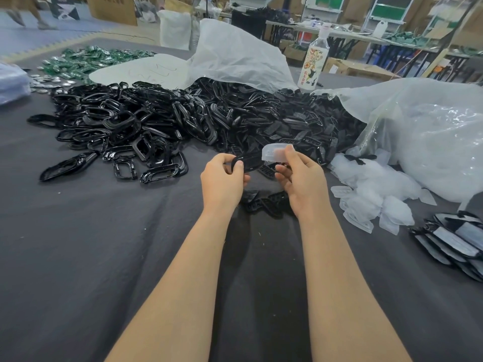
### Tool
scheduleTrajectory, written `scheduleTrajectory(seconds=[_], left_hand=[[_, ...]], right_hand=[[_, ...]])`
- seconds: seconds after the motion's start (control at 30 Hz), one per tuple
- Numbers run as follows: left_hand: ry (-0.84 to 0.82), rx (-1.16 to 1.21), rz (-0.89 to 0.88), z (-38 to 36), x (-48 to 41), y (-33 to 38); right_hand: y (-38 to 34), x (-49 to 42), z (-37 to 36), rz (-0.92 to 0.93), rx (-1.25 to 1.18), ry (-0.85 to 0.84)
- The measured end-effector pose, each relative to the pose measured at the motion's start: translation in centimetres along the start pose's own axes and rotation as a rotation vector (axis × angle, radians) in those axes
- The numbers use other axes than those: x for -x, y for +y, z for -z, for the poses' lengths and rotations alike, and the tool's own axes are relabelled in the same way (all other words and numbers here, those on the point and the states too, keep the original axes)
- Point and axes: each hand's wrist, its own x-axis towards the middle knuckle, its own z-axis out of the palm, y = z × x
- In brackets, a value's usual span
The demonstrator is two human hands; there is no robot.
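Mid-frame toward 12 o'clock, left hand (222, 178) pinches black plastic part (248, 163) by its 9 o'clock end. Right hand (303, 184) pinches translucent piece (274, 152) at the part's 2 o'clock. Part looks light, stiff, glossy-slick: grip the edges. Piece likely thin, floppy: hold near its rim.

Grey cloth (78, 257) over table. Glossy black frames (125, 126) heaped left, flat black parts (295, 124) heaped beside them. White sack (235, 56) behind heaps. Labelled bottle (312, 64) upright. Green boards (86, 60), silver discs (49, 81) far left. Clear bag (431, 131) right.
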Motion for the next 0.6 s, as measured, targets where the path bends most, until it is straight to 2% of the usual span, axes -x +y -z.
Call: scheduleTrajectory(seconds=[0.17, 0.43, 0.53, 0.6], left_hand=[[-0.004, 0.006, 0.002, 0.00, -0.01, -0.01], [0.000, 0.002, 0.002, -0.07, 0.13, 0.08], [-0.002, 0.010, 0.015, -0.05, 0.10, 0.11], [-0.002, 0.009, 0.018, 0.00, 0.05, 0.13]], right_hand=[[0.03, 0.00, -0.04, 0.069, -0.027, -0.031], [-0.26, 0.30, -0.02, -0.017, -0.171, -0.067], [-0.44, 0.38, -0.13, -0.031, -0.134, -0.106], [-0.36, 0.33, -0.16, -0.029, -0.075, -0.075]])
